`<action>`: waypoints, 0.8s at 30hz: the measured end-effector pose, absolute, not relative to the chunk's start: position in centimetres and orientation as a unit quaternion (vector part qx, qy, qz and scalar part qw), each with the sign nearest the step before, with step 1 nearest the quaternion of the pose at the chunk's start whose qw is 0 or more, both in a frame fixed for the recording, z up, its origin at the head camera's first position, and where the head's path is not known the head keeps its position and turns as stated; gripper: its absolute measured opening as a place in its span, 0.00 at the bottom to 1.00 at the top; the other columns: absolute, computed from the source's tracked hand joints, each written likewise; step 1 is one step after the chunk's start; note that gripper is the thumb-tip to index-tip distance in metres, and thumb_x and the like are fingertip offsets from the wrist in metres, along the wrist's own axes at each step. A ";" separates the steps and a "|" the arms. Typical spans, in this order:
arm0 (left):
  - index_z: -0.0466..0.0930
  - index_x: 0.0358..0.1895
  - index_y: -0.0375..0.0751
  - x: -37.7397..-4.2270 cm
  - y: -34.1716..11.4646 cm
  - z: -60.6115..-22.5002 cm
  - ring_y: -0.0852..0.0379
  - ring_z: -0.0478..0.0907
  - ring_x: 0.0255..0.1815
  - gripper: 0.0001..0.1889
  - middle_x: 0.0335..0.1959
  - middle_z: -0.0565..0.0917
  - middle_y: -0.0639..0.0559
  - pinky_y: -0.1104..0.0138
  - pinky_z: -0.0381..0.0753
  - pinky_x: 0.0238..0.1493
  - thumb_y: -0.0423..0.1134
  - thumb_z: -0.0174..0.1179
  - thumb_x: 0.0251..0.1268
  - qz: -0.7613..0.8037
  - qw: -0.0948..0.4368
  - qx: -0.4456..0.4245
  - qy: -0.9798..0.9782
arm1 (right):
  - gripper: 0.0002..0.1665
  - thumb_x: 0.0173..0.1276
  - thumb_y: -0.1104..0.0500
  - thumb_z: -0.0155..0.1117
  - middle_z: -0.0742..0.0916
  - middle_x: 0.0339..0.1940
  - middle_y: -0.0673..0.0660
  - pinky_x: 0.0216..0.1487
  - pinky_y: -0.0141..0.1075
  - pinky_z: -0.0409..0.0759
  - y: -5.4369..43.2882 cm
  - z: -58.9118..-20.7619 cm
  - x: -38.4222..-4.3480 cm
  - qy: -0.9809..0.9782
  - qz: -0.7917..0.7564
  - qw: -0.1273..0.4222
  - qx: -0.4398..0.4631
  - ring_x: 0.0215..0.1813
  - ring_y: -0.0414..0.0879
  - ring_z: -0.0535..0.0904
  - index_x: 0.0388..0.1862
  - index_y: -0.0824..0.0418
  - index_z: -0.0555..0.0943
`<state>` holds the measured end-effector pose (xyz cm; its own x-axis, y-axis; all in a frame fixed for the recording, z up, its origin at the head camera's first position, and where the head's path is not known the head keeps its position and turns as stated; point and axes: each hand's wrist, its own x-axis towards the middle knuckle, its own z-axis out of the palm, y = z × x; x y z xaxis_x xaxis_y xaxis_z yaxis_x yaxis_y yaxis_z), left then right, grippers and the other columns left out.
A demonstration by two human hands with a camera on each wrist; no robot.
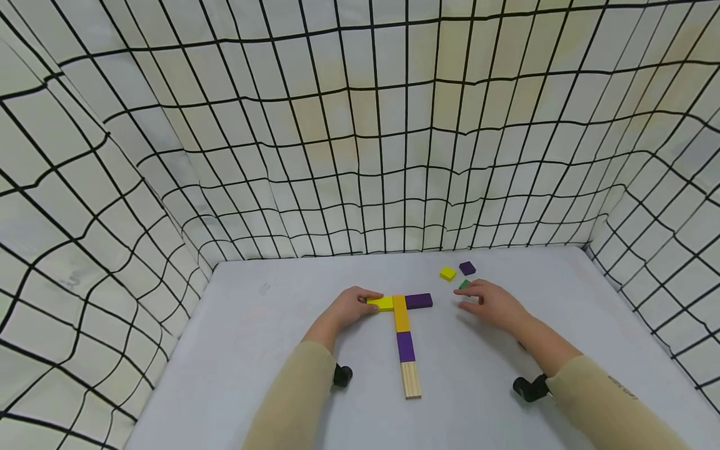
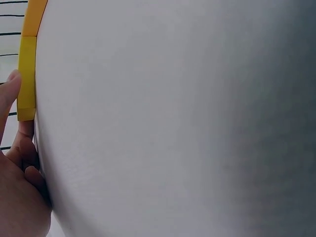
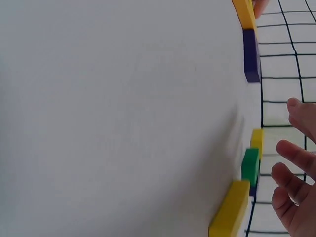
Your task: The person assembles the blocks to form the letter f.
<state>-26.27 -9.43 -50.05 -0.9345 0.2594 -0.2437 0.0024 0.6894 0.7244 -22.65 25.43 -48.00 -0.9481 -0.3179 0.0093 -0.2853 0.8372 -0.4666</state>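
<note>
Clock directions as in the head view, read from the orange block.

Item: yellow block [image 1: 385,304], lying flat at nine o'clock, inner end touching the orange block [image 1: 400,314] near its far end. Grip: left hand [image 1: 344,309], thumb and finger pinching the outer end.

Item: purple bar [image 1: 419,301], at three o'clock, its end against the orange block; with the yellow block it forms the crosspiece of a T.

Item: purple block [image 1: 405,347], at six o'clock, meeting the orange block end to end.

Item: bare-wood piece [image 1: 411,380], grooved lengthwise, farther along six o'clock, touching the purple block.

Item: right hand [image 1: 497,305], at three o'clock, well apart from the purple bar. Grip: fingers parted, holding nothing; green block [image 3: 250,165] just beside the fingertips.

Items, loose, toward two o'clock: the green block, a small yellow piece [image 1: 447,273] and a dark purple piece [image 1: 467,268], near one another.

Item: larger yellow block [image 3: 229,210], low in the right wrist view, near the green block.

Surroundings: white tabletop [image 1: 253,337]; beige sleeves [image 1: 298,394] at eight and four o'clock; netted wall [image 1: 337,156], black mesh over pale backing, at twelve.
</note>
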 end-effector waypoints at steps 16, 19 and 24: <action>0.86 0.55 0.59 -26.3 -9.4 -49.9 0.48 0.73 0.56 0.16 0.58 0.78 0.48 0.50 0.70 0.63 0.42 0.66 0.65 0.389 0.170 0.066 0.903 | 0.30 0.67 0.46 0.68 0.81 0.54 0.62 0.30 0.36 0.75 33.9 -47.5 -17.3 0.965 -0.243 0.066 -0.067 0.39 0.49 0.72 0.63 0.59 0.80; 0.86 0.55 0.59 -26.3 -9.4 -50.0 0.48 0.73 0.55 0.16 0.58 0.78 0.47 0.50 0.70 0.63 0.42 0.66 0.65 0.390 0.168 0.067 0.903 | 0.33 0.66 0.43 0.68 0.81 0.53 0.63 0.30 0.36 0.75 34.9 -47.7 -16.4 0.966 -0.242 0.067 -0.053 0.39 0.49 0.72 0.64 0.61 0.79; 0.86 0.56 0.58 -26.2 -9.3 -50.1 0.48 0.73 0.53 0.16 0.57 0.79 0.48 0.51 0.71 0.61 0.43 0.66 0.65 0.390 0.167 0.071 0.903 | 0.40 0.63 0.39 0.68 0.80 0.52 0.67 0.35 0.43 0.80 36.2 -48.1 -15.3 0.972 -0.226 0.067 -0.028 0.42 0.54 0.75 0.65 0.64 0.77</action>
